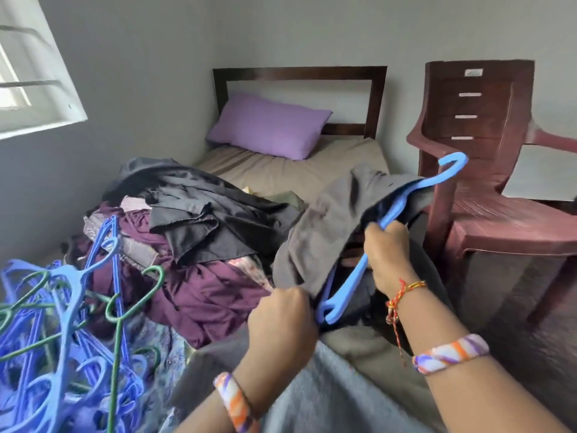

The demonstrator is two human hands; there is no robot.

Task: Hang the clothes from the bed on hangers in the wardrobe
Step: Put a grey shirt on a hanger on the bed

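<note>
Over at my far left a tangle of blue and green hangers is lying heaped on the near end of the bed, touching the pile of clothes beside it, purple and black garments bunched together across the mattress. Further back a purple pillow is leaning against the dark wooden headboard. Coming toward the middle, my left hand is curling its fingers tight around the lower edge of a grey garment, which I am holding up above the bed's near corner, clear of the pile. A blue hanger is running slantwise through that garment, its lower shoulder showing just beside my left fist and its hook sticking out up and to the right. My right hand is gripping the hanger's arm partway up, fingers wrapped around it, with a red and yellow thread tied at the wrist. To the right of everything a maroon plastic chair is standing close beside the bed.
</note>
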